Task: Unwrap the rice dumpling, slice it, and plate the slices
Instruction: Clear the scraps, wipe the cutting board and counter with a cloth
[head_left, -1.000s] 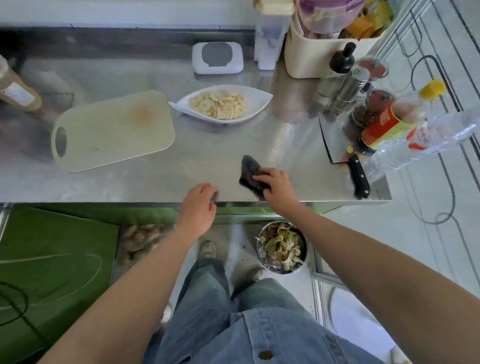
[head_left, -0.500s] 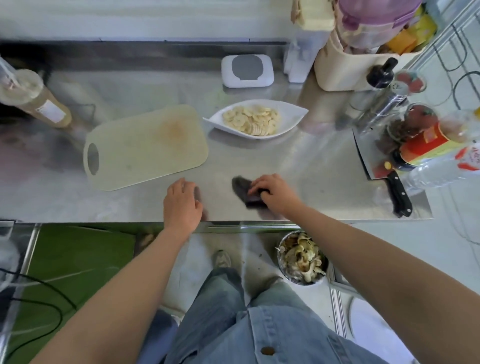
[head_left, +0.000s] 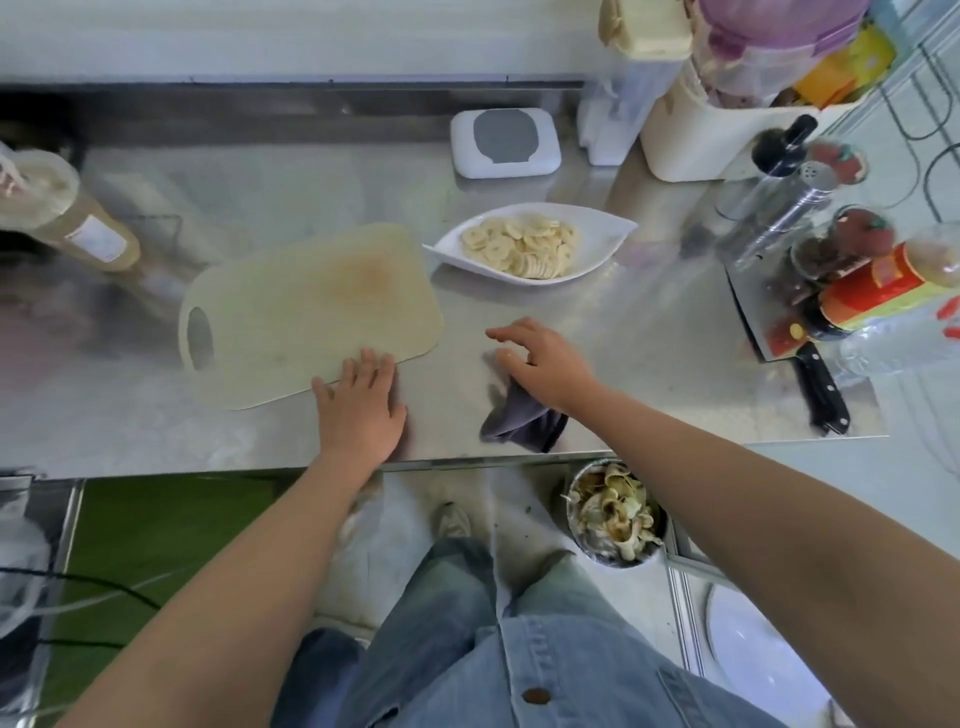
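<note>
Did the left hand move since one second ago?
Yes. The left hand went forward from the steel table edge to the pale rectangular plastic cutting board.

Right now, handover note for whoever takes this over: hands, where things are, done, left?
Left hand: flat on the steel counter, fingertips touching the near edge of the cutting board.
Right hand: fingers spread and relaxed, palm over the dark cloth at the counter's front edge.
Slices lie piled in the white plate behind the board.
Cleaver lies at the counter's right end.
Bowl of scraps sits on the floor.
Done: slices plated, board bare; no whole dumpling in view.
Left: probably only wiping down.
</note>
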